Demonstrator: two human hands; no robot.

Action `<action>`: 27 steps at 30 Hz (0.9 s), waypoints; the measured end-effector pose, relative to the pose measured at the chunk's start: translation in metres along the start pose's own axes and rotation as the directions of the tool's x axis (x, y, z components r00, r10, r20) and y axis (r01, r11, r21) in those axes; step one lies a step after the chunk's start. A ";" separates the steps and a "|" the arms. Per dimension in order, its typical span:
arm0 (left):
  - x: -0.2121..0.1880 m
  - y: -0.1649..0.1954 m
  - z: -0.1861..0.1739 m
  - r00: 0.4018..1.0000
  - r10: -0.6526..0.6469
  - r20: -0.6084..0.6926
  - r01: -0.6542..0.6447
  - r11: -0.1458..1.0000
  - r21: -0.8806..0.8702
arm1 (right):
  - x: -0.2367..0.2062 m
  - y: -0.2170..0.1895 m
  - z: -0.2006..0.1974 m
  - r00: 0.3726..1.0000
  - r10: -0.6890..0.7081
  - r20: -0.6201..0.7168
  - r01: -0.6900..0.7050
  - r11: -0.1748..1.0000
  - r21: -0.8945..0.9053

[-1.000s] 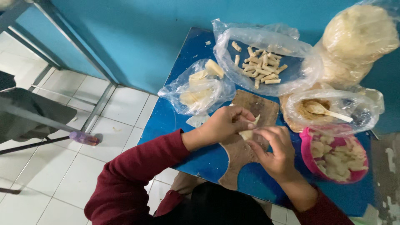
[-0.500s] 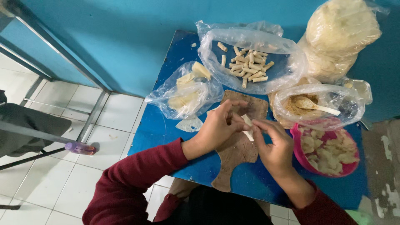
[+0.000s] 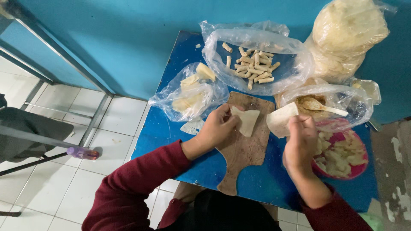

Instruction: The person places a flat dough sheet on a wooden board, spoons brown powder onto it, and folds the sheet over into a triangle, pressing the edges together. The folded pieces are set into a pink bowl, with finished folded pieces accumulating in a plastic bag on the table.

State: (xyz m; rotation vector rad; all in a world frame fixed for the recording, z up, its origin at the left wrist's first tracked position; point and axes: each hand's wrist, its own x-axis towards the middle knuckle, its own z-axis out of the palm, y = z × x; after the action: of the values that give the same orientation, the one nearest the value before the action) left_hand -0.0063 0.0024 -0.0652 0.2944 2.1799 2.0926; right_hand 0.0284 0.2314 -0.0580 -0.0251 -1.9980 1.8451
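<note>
My left hand (image 3: 219, 127) pinches a pale dough wrapper (image 3: 248, 120) over the brown wooden cutting board (image 3: 243, 145). To the right, my right hand (image 3: 301, 141) grips a second wrapper (image 3: 280, 120), lifted above the board's right edge. Both sleeves are dark red. The board lies on a blue table (image 3: 171, 128).
A clear bag with several small rolled pieces (image 3: 253, 70) lies at the back. A bag of cut wrappers (image 3: 192, 92) sits left of the board. On the right are a pink bowl of filling (image 3: 342, 154), a bagged dish with a wooden spoon (image 3: 321, 105) and a large wrapper stack (image 3: 346, 34).
My hands were together over the board working one small piece. They have now parted, each holding a flat wrapper, the right one pulled to the right.
</note>
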 end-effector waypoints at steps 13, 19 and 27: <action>0.009 -0.020 0.019 0.985 -0.095 0.148 0.160 0.830 -0.534 | -0.020 -0.052 0.023 0.832 -0.426 0.356 0.548 0.731 -0.405; -0.002 -0.027 0.029 0.968 -0.077 0.238 0.204 0.794 -0.573 | -0.019 -0.038 0.020 0.874 -0.354 0.332 0.474 0.769 -0.429; -0.002 -0.037 0.031 0.977 -0.027 0.210 0.146 0.803 -0.578 | -0.018 -0.031 0.021 0.872 -0.354 0.339 0.478 0.767 -0.429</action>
State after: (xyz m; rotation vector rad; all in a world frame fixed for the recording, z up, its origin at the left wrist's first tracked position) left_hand -0.0006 0.0313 -0.1038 0.3062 1.3082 2.4324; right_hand 0.0465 0.2028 -0.0344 0.4816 -2.3585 1.0508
